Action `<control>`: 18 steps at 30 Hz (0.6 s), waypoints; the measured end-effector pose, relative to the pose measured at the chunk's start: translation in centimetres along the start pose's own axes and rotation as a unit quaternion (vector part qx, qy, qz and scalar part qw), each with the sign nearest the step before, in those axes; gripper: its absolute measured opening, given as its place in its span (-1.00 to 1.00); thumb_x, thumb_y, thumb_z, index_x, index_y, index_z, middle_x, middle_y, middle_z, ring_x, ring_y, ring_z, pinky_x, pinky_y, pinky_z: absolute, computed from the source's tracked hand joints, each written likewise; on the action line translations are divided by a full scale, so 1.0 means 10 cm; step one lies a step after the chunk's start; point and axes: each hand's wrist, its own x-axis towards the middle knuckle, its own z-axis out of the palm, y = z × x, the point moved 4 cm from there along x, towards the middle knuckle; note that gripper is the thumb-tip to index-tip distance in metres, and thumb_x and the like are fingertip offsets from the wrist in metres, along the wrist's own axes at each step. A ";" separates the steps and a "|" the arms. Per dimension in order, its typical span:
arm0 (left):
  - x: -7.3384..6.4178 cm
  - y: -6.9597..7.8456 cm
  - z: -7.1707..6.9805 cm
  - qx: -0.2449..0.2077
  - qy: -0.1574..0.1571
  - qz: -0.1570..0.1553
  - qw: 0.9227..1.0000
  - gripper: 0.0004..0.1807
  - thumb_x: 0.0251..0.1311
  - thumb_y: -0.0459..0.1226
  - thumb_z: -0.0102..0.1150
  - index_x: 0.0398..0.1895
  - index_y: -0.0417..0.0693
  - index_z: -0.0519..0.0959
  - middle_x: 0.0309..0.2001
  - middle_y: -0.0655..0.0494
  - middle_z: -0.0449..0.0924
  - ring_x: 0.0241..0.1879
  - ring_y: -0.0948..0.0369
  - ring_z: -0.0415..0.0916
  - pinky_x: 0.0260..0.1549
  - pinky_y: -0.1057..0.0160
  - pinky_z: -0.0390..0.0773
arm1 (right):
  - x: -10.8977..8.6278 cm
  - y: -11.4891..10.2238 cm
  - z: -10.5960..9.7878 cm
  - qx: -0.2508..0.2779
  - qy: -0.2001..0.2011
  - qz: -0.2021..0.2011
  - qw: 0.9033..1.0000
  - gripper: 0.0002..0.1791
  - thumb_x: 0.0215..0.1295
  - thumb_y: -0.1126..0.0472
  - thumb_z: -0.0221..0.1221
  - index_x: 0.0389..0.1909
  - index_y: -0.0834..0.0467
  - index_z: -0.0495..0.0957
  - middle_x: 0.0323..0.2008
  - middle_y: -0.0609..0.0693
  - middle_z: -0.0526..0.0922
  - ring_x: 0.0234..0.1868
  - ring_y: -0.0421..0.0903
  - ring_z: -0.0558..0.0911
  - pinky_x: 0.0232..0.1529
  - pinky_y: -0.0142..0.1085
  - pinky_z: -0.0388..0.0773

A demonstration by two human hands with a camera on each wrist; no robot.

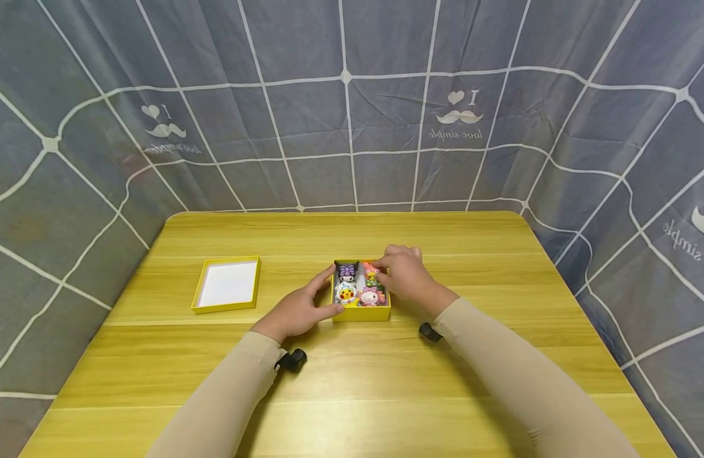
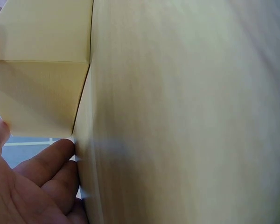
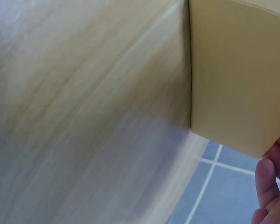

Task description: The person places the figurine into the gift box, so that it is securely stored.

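Observation:
An open yellow box [image 1: 361, 313] stands at the middle of the table with several small toy figurines inside. My left hand [image 1: 299, 310] holds the box by its left side, thumb at the near corner and index finger at the far one. In the box's back right corner, my right hand [image 1: 406, 272] pinches a pink figurine [image 1: 370, 272] between thumb and fingers. A purple-and-black figurine [image 1: 347, 273] lies back left, a yellow-faced one in white [image 1: 346, 293] front left, and a pink-and-white one [image 1: 372, 297] front right. Both wrist views show mainly the box's outer walls.
The box's yellow lid [image 1: 226, 284] lies on the left with its white inside up. Wood-grain table [image 1: 352, 394] surface surrounds both. A grey-blue curtain [image 1: 306, 121] with white lines hangs behind and at the sides. Each wrist wears a small black camera.

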 end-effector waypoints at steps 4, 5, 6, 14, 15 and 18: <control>0.00 0.01 0.00 -0.002 0.000 -0.001 1.000 0.03 0.26 0.38 0.24 0.68 0.72 -0.13 0.63 0.07 0.26 0.58 -0.17 0.24 0.52 -0.28 0.24 | 0.00 0.01 0.01 0.011 -0.001 0.004 1.000 -0.72 0.45 0.14 0.34 0.08 0.12 0.80 -0.27 -0.08 0.59 -0.21 -0.07 0.53 0.06 0.03 0.24; 0.00 0.01 0.00 -0.001 0.000 -0.001 1.000 0.03 0.26 0.38 0.24 0.68 0.71 -0.12 0.63 0.07 0.26 0.58 -0.17 0.24 0.52 -0.28 0.24 | 0.00 0.01 0.01 0.014 -0.002 0.005 1.000 -0.73 0.45 0.14 0.33 0.08 0.13 0.80 -0.27 -0.07 0.59 -0.21 -0.07 0.53 0.05 0.02 0.24; 0.00 0.01 0.00 -0.001 0.000 -0.001 1.000 0.03 0.26 0.39 0.24 0.68 0.70 -0.12 0.63 0.07 0.26 0.58 -0.17 0.24 0.52 -0.28 0.24 | 0.00 0.01 0.02 0.015 -0.001 0.006 1.000 -0.73 0.46 0.14 0.33 0.08 0.12 0.80 -0.27 -0.07 0.59 -0.21 -0.06 0.53 0.05 0.02 0.24; 0.00 0.01 -0.01 0.002 0.001 -0.002 1.000 0.03 0.25 0.39 0.24 0.68 0.72 -0.12 0.63 0.08 0.25 0.58 -0.18 0.23 0.52 -0.28 0.24 | 0.00 0.02 0.03 0.017 -0.004 0.009 1.000 -0.72 0.46 0.14 0.32 0.09 0.13 0.79 -0.24 -0.07 0.60 -0.18 -0.05 0.54 0.07 0.00 0.24; 0.00 0.00 -0.01 0.002 0.001 -0.002 1.000 0.03 0.25 0.39 0.24 0.68 0.72 -0.13 0.63 0.08 0.25 0.58 -0.18 0.24 0.52 -0.28 0.24 | 0.00 0.01 0.03 0.017 -0.004 0.008 1.000 -0.71 0.46 0.14 0.32 0.09 0.13 0.79 -0.24 -0.07 0.60 -0.18 -0.05 0.54 0.09 0.01 0.25; 0.00 0.01 -0.01 0.002 0.000 -0.002 1.000 0.03 0.25 0.39 0.23 0.68 0.72 -0.13 0.63 0.07 0.25 0.58 -0.17 0.23 0.52 -0.27 0.24 | 0.01 0.01 0.02 0.016 -0.004 0.007 1.000 -0.72 0.46 0.14 0.32 0.09 0.14 0.79 -0.24 -0.06 0.61 -0.19 -0.05 0.54 0.11 0.04 0.26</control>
